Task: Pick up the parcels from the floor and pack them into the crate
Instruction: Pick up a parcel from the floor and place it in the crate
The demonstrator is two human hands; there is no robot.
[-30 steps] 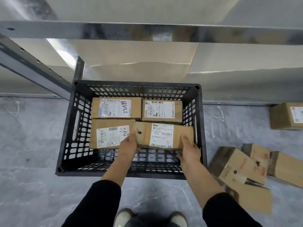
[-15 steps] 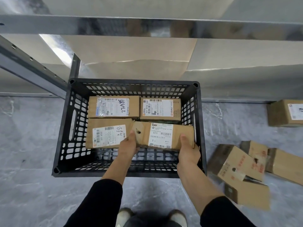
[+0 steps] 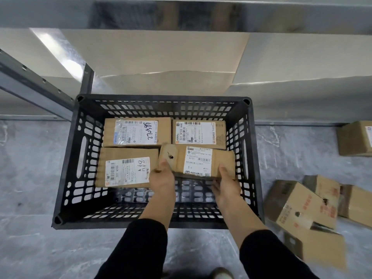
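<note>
Left grip: the left hand wraps the near left end of the cardboard parcel.
Right grip: the right hand wraps its right end.
Parcel: stiff, looks light; hold both short ends.
Place: front right in the black crate, tilted, beside three packed parcels.
Floor: more boxes wait.

The crate is black matt plastic with many slots. The parcels are brown matt cardboard with white paper labels, one under glossy film. The floor is grey, smooth, marble-like stone. The shelf frame is shiny metal.
</note>
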